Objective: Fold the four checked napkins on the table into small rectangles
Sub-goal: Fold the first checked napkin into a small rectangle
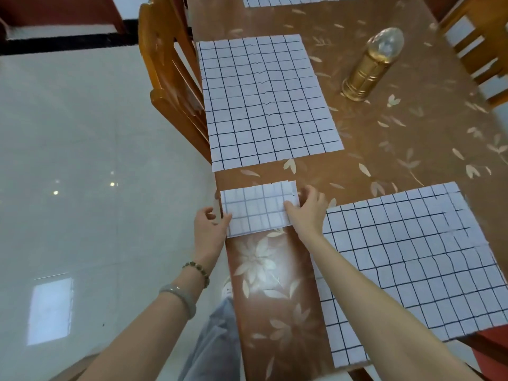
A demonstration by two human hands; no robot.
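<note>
— What are the fingers doing?

— Both hands grip the folded napkin (258, 210). The left hand (210, 229) has its thumb laid on the near left corner, with the other fingers curled in at that edge. The right hand (308, 213) pinches the right end, thumb on top and fingers curled round the far right corner.

— And the napkin itself?

— It sits between the two hands, a small rectangle lying flat on the table (275, 298). Its left end is at the table's edge.

— What lies further out?

— Just beyond the fingertips, across a strip of table, a second napkin (269, 100) lies spread open. Right of the right hand, close to its wrist, a third napkin (406, 257) lies open too. A fourth napkin (297, 0) shows only its near edge, far beyond the fingers.

— Anything else?

— A gold ornament (371, 64) with a clear top stands well beyond the right hand. A wooden chair (170, 86) is beyond the left hand, against the table's side. Behind the left hand, the wrist bears a bead bracelet (196, 268) and a pale bangle (178, 296).
</note>
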